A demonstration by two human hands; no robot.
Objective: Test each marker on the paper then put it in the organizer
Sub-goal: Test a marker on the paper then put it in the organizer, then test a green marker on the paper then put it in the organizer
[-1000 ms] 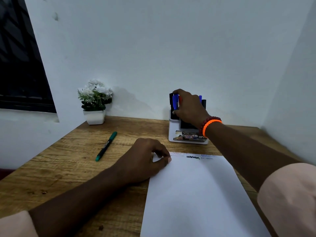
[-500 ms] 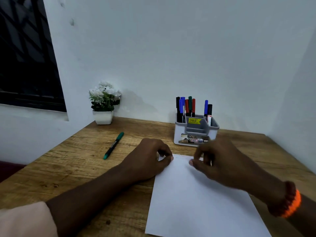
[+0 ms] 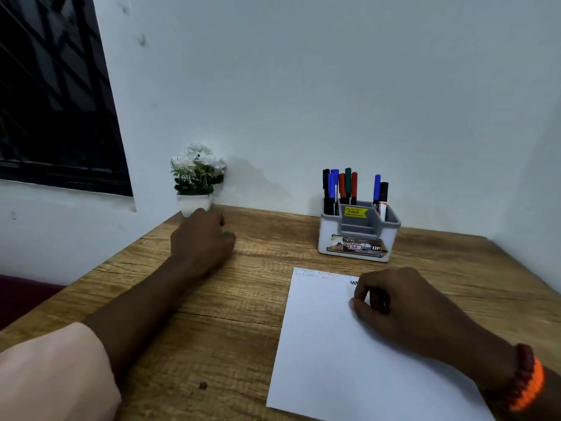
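My left hand (image 3: 200, 241) reaches to the far left of the wooden table (image 3: 243, 314), fingers curled down over the green marker (image 3: 226, 233). Only the marker's green tip shows beside my fingers. My right hand (image 3: 394, 305) rests on the white paper (image 3: 318, 344), fingers curled, with nothing visible in it. Small scribbles (image 3: 306, 272) run along the paper's top edge. The white and grey organizer (image 3: 324, 238) stands behind the paper against the wall, holding several upright markers (image 3: 347, 183) in black, blue, red and green.
A small white pot of white flowers (image 3: 197, 174) stands in the back left corner, just behind my left hand. A dark window (image 3: 54, 101) is on the left wall. Walls close the table at the back and right.
My right hand left the organizer and came down onto the paper. My left hand lifted off the paper's corner and moved left and away onto the green marker.
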